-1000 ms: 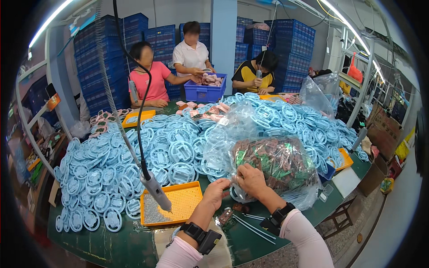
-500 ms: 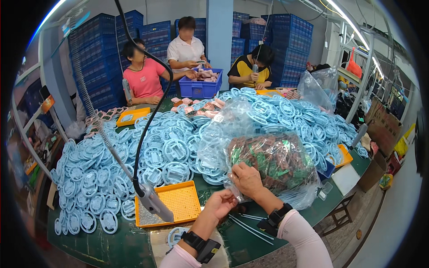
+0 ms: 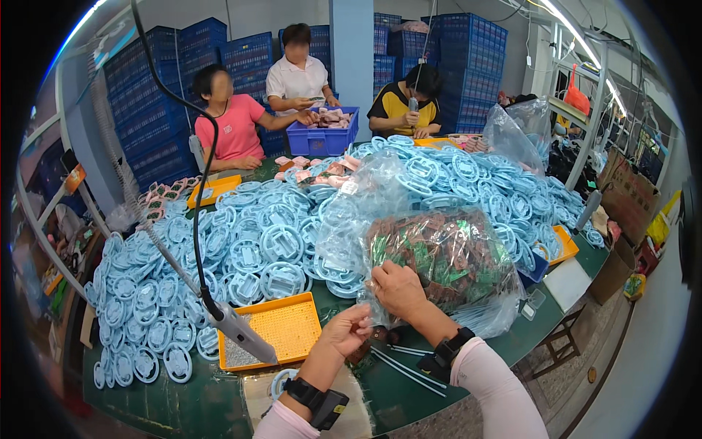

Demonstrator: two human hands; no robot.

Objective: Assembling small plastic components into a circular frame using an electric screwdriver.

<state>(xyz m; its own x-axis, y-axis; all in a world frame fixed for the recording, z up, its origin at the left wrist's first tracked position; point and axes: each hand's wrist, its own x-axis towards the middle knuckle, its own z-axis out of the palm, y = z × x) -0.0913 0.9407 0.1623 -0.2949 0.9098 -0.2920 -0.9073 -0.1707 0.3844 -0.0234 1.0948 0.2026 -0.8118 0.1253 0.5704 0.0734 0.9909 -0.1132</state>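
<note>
Grn tbl [image 3: 164, 399], blue pcs [image 3: 281, 282] | crates [image 3: 472, 80] @ back | R fingers [image 3: 382, 276] gripping clr bag [image 3: 446, 256] | L fingers [image 3: 358, 314]: can't tell

"Colours by the right hand [image 3: 401, 293]?"
"Brown and green boards [image 3: 450, 267] in the clear bag [image 3: 503, 304]."
"Left of the left hand [image 3: 346, 331]?"
"An orange tray [image 3: 316, 322]; beyond both hands, pale blue discs [image 3: 281, 244]."

Your left hand [image 3: 347, 333] has room to pass over the green tabletop [image 3: 161, 402] at the near left, but the hanging grey tool [image 3: 247, 336] slants across the yellow tray [image 3: 291, 323], a heap of blue rings [image 3: 281, 244] rises beyond, and the bulging clear bag [image 3: 446, 263] blocks your right hand [image 3: 398, 294] ahead.
</note>
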